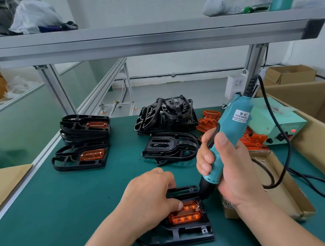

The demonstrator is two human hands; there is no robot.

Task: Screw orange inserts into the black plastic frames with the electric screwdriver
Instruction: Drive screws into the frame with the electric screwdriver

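My left hand (pixel 152 196) grips the black plastic frame (pixel 182 234) nearest me, thumb pressing its orange insert (pixel 185 214), my right hand (pixel 233 168) wraps the electric screwdriver (pixel 231 130), bit at the insert's corner; finished frames (pixel 85 130) are stacked far left, while bare frames (pixel 167 118) and loose inserts (pixel 208 120) await assembly.

Bright, even light, perhaps from overhead, soft shadows on the green matte tabletop (pixel 68 212), wide-angle bowing of the grey aluminium shelf rail (pixel 153 40), blurred left edge.

1 screwdriver (pixel 231 130), 1 power box (pixel 276 124). 3 black frames (pixel 190 232) show an orange insert (pixel 185 215) fitted: 1 under left hand (pixel 150 196), 2 well beyond it. Loose piles (pixel 167 120) uncountable.
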